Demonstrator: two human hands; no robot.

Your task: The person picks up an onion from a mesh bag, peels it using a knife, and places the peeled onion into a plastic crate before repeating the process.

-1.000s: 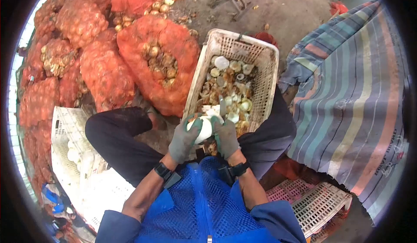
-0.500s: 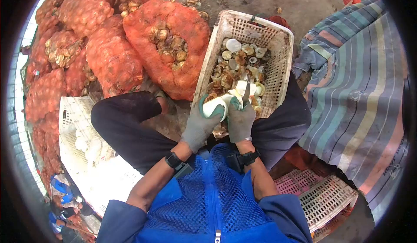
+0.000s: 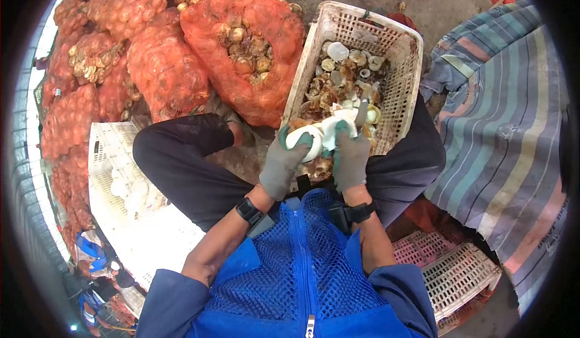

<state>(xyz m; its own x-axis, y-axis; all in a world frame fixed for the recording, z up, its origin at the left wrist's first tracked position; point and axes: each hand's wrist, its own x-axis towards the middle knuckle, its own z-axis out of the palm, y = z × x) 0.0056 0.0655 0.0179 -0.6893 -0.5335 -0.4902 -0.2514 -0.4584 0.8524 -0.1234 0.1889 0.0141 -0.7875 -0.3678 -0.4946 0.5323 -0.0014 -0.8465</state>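
Note:
My left hand (image 3: 284, 165), in a grey and green glove, is closed around a white peeled onion (image 3: 304, 143) above the near end of a dirty white crate (image 3: 294, 90). Beside it, my right hand (image 3: 351, 159), gloved the same way, grips a knife (image 3: 362, 113) whose blade points away from me. White onion layers (image 3: 338, 122) lie between the two hands, by the right thumb. Brown skins and cut onion pieces (image 3: 338, 84) fill the bottom of the crate.
Red mesh sacks of onions (image 3: 163, 66) are piled at the left and ahead. A white crate (image 3: 112, 175) with pale onions stands by my left knee. Striped cloth (image 3: 501, 132) covers something at the right, above another crate (image 3: 459, 277). People (image 3: 99, 259) show at lower left.
The view has shifted, so the crate and sacks appear slightly further right and higher. Between my hands, the white layers by the right thumb now look spread away from the onion.

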